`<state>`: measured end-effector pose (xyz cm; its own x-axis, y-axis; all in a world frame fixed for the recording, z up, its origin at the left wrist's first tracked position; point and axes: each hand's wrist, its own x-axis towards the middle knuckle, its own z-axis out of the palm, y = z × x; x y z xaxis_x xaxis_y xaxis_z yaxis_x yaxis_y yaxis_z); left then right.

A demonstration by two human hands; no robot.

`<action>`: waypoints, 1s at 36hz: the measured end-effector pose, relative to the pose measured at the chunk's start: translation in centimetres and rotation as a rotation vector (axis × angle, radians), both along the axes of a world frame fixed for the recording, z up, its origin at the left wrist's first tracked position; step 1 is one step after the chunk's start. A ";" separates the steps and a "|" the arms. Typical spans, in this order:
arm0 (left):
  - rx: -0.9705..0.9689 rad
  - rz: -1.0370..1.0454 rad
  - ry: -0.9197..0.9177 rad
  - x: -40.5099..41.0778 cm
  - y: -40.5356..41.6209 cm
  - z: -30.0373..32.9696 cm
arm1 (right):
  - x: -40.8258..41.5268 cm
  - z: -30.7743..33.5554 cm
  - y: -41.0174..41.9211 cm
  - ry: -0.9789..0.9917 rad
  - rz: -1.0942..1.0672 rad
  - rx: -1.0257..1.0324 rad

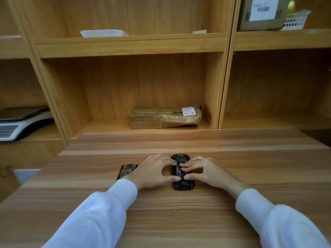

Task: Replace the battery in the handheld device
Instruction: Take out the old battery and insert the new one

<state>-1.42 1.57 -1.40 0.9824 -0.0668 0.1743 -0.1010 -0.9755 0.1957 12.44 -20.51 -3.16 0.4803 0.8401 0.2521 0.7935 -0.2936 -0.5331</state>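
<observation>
A black handheld device [182, 185] lies face down on the wooden table [179, 212], its back open. A dark reddish battery [180, 171] sits in the open bay. My left hand [154, 171] rests on the device's left side, thumb at its lower edge and fingers on its upper part. My right hand [202, 170] mirrors it on the right side, fingertips pressing on the battery. A second flat dark piece with a mottled pattern [126, 171] lies on the table just left of my left hand; whether it is a battery or a cover I cannot tell.
Wooden shelving stands behind the table. A taped cardboard parcel [165, 117] lies in the middle shelf bay. A weighing scale [21, 122] sits at the left, a white tray [103, 33] on the upper shelf, and a labelled box [261, 13] beside a white basket [296, 19] at top right.
</observation>
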 end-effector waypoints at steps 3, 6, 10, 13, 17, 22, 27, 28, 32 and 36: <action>-0.014 0.009 0.019 0.1 -0.1 0.3 | 0.1 -0.1 0.1 -0.016 0.016 -0.005; -0.019 0.005 0.053 0.1 0.1 0.6 | -0.1 0.2 0.1 -0.030 0.017 -0.031; -0.019 0.006 0.066 -0.1 0.2 0.7 | -0.2 0.3 0.1 -0.018 0.007 -0.061; -0.020 0.018 0.070 0.0 0.1 0.7 | -0.3 0.4 0.1 -0.024 -0.001 -0.076; -0.057 0.055 0.091 0.1 -0.2 1.1 | -0.9 0.8 0.1 -0.053 0.003 -0.089; -0.138 0.071 0.134 -0.2 -0.4 1.5 | -1.6 1.1 -0.3 -0.092 -0.011 -0.109; -0.205 0.075 0.163 -1.3 0.2 2.4 | -2.2 1.6 -0.7 -0.105 -0.029 -0.100; -0.214 0.076 0.152 -1.7 0.4 2.8 | -2.2 1.6 -0.7 -0.105 -0.039 -0.090; -0.175 0.115 0.178 -3.6 2.2 3.6 | -2.1 1.9 -0.6 -0.105 -0.095 -0.043; -0.108 0.159 0.214 -5.4 4.7 3.6 | -1.7 2.1 -0.6 -0.093 -0.118 -0.017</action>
<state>-6.87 6.26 2.17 0.9943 0.0983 -0.0405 0.1060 -0.9482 0.2996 10.77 -21.06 -1.09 0.5512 0.7836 0.2868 0.7987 -0.3960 -0.4530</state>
